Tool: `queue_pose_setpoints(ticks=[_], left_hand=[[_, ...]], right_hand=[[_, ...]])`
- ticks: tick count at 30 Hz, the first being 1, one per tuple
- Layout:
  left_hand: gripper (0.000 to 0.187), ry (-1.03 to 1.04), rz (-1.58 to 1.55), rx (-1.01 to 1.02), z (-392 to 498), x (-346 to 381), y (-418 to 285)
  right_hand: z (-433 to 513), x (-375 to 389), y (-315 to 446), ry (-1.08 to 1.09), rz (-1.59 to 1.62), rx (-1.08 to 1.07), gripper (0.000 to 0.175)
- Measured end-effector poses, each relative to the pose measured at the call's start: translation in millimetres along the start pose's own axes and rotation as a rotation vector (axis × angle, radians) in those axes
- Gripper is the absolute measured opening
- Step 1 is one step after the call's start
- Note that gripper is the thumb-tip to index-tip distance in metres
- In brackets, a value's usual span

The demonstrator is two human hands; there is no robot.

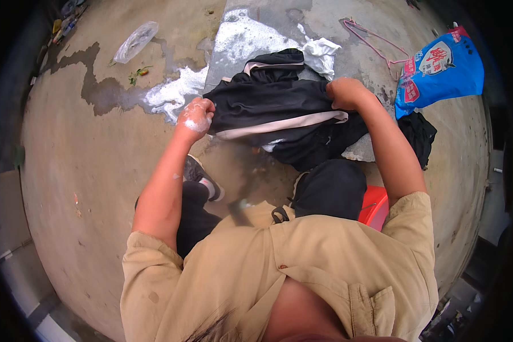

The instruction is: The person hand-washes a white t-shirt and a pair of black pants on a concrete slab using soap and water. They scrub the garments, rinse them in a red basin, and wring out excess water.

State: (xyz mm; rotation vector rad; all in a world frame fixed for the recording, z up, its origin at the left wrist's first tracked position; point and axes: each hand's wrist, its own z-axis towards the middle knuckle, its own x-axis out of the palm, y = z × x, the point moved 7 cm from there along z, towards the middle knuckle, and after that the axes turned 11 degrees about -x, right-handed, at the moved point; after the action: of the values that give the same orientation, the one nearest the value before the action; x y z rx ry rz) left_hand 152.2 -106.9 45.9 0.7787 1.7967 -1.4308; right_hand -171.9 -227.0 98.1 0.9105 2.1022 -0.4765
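Observation:
Stretched between both hands is a wet black garment (269, 102) with pale pink stripes, lying over a grey stone slab (358, 149). My left hand (196, 116), dotted with suds, grips its left edge. My right hand (348, 93) is closed on the cloth at the right, its fingertips partly hidden. The garment's lower part droops over the slab's near edge. White foam (248, 36) covers the slab beyond it, and more foam (177, 92) has run onto the floor at the left. A bunched white cloth (320, 55) lies just past the garment.
At the right stand a blue detergent bag (446, 70) and a pink clothes hanger (376, 40). Another black cloth (417, 134) lies below the bag. A red plastic container (375, 205) sits beside my right leg. On the concrete floor (89, 158) lies a clear plastic bag (137, 42).

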Motion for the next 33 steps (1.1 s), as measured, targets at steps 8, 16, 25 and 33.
queue_pose_setpoints(ticks=[8, 16, 25, 33], left_hand=[[0.029, -0.074, -0.084, 0.004, 50.7, 13.2, -33.5], [0.064, 0.019, 0.084, -0.233, 83.8, 39.5, -59.7], [0.032, -0.141, -0.065, -0.086, 115.5, -33.3, -66.8], [0.017, -0.336, -0.096, 0.009, 122.8, -134.7, -67.7]], right_hand=[[72.2, -59.7, 57.1, -0.776, 0.128, -0.239, 0.032], [109.7, -63.6, 21.0, -0.721, 0.573, -0.109, 0.018], [67.8, -145.8, 11.1, -0.78, 1.138, -0.471, 0.018], [38.7, -165.7, 8.7, -0.726, 0.924, -0.4, 0.023]])
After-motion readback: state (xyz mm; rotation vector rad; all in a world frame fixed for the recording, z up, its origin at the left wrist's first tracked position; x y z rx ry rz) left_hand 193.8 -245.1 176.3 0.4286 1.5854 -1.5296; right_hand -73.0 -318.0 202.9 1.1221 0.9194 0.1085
